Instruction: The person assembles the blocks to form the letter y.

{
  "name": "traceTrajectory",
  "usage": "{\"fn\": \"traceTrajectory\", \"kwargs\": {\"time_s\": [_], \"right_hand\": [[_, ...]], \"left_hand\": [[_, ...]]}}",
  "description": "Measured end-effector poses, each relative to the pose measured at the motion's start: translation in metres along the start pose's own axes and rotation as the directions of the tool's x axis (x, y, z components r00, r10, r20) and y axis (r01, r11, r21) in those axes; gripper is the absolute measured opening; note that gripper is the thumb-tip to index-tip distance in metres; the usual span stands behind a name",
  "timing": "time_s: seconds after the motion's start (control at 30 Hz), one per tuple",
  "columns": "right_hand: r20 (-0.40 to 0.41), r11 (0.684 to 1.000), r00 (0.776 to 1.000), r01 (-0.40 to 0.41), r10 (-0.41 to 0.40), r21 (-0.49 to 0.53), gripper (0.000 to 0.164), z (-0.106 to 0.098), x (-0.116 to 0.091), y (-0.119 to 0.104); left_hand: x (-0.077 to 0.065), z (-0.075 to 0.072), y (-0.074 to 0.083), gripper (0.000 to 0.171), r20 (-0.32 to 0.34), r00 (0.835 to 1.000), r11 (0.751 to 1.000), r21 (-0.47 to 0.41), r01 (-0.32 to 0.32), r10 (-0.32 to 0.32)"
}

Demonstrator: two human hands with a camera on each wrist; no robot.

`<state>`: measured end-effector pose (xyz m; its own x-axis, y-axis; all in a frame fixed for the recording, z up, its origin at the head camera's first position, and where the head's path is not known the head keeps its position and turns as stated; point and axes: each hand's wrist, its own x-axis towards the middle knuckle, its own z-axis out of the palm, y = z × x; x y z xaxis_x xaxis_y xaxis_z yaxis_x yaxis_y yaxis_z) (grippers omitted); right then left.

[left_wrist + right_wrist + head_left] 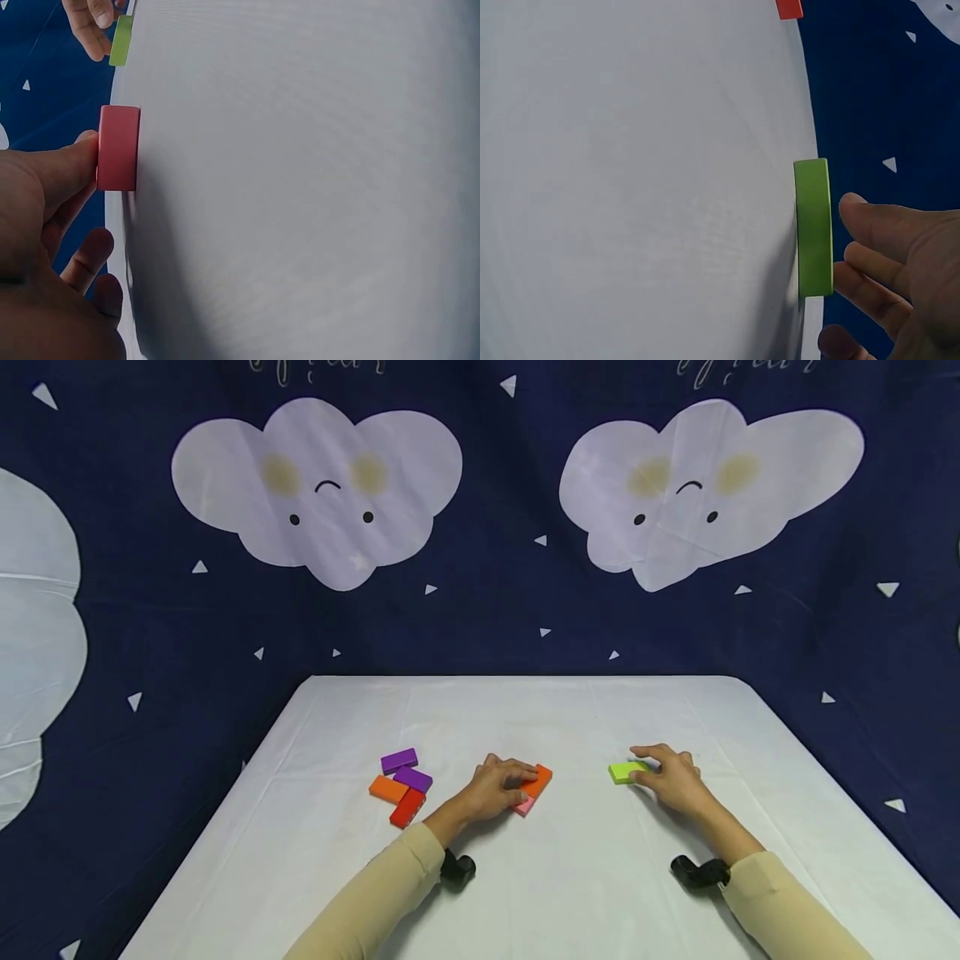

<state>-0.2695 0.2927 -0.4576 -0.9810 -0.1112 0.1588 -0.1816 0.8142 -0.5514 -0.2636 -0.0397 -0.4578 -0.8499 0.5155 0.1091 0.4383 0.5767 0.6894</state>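
Note:
My left hand (491,789) bends over an orange block (538,782), thumb and fingertips on either side of it. A pink block (523,808) sits against its near end. In the left wrist view the thumb tip meets the edge of the pink block (118,148), which hides the orange one. To the right, my right hand (671,778) reaches around a lime-green block (622,772) with thumb and index finger spread. The right wrist view has a gap between the thumb tip and the green block (814,227); another finger ends at its lower edge.
Left of my left hand lie two purple blocks (399,761), an orange block (388,789) and a red block (407,808), bunched together. A white cloth covers the table (577,877). Behind it hangs a dark blue curtain (495,627) with clouds.

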Motion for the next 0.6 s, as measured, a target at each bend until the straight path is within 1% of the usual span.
{"fn": "traceTrajectory", "kwargs": {"time_s": [0.13, 0.33, 0.6], "right_hand": [[0.016, 1.0, 1.0, 0.011, -0.01, -0.009, 0.045, -0.0008, 0.0009, 0.0025], [0.029, 1.0, 0.999, 0.02, -0.019, -0.017, 0.043, -0.0018, 0.0024, 0.0048], [0.079, 1.0, 0.997, 0.003, -0.004, 0.007, 0.041, -0.0021, 0.0029, 0.0069]], "left_hand": [[0.0004, -0.0002, 0.0007, 0.032, -0.004, 1.0, 1.0, 0.009, -0.001, 0.002], [0.0006, -0.0018, 0.0032, 0.032, 0.003, 1.0, 1.0, 0.009, 0.013, -0.013], [0.0008, -0.0017, 0.002, 0.032, 0.011, 1.0, 1.0, 0.011, 0.008, -0.008]]}}
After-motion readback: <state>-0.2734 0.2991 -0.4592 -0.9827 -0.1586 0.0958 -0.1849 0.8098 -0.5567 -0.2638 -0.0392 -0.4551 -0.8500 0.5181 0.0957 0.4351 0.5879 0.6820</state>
